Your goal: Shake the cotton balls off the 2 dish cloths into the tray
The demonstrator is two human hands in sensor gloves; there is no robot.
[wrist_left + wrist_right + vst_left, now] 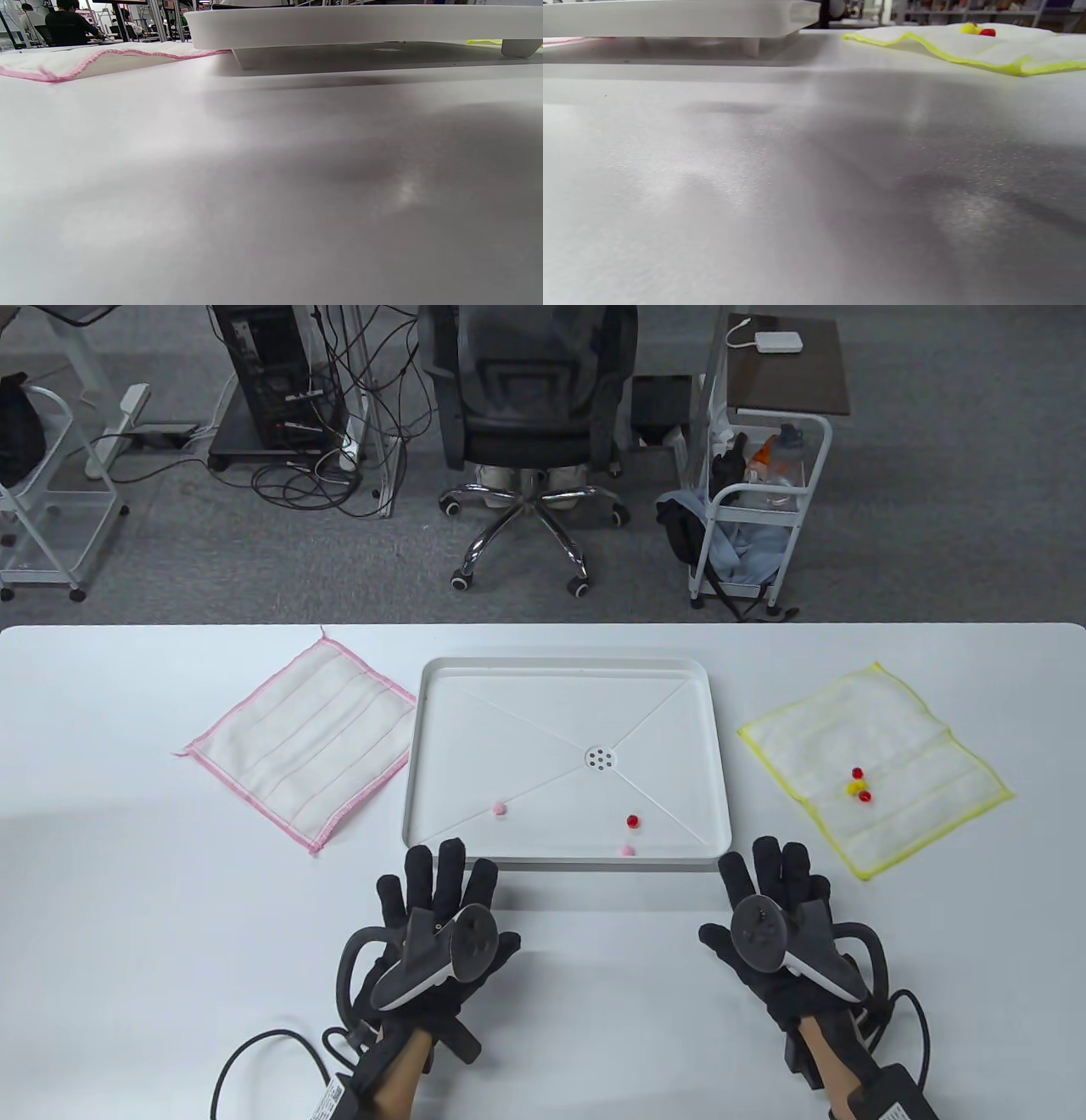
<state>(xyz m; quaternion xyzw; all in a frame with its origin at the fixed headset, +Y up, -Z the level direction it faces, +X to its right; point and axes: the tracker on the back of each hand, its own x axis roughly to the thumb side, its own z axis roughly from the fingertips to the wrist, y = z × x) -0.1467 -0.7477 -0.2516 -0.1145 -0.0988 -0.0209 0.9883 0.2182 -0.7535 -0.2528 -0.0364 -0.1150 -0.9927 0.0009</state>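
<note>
White plastic forms the tray (567, 857), which is set at the middle of the table (170, 916), close to its near edge. Three cotton balls are seen inside the tray: a pink one (500, 808) toward the near left, a red one (632, 821) toward the near right, and another pink one (629, 850) against the near wall. A round drain grid (601, 759) is set at the tray's centre.

A pink-edged dish cloth (305, 738) is spread flat just beside the tray's left wall, with nothing on it. A yellow-edged dish cloth (874, 768) is laid near the table's right edge, apart from the tray, and a small cluster of red and yellow cotton balls (859, 785) is carried on it.

The left hand (433, 937) and the right hand (785, 929) are laid palm down at the table's near edge, in front of the tray's two near corners. The fingers of both are held straight and slightly spread, and nothing is gripped.

Beyond the far edge, an office chair (528, 415), a computer tower (280, 381) with tangled cables, and a white cart (755, 517) are seen on the carpet.
</note>
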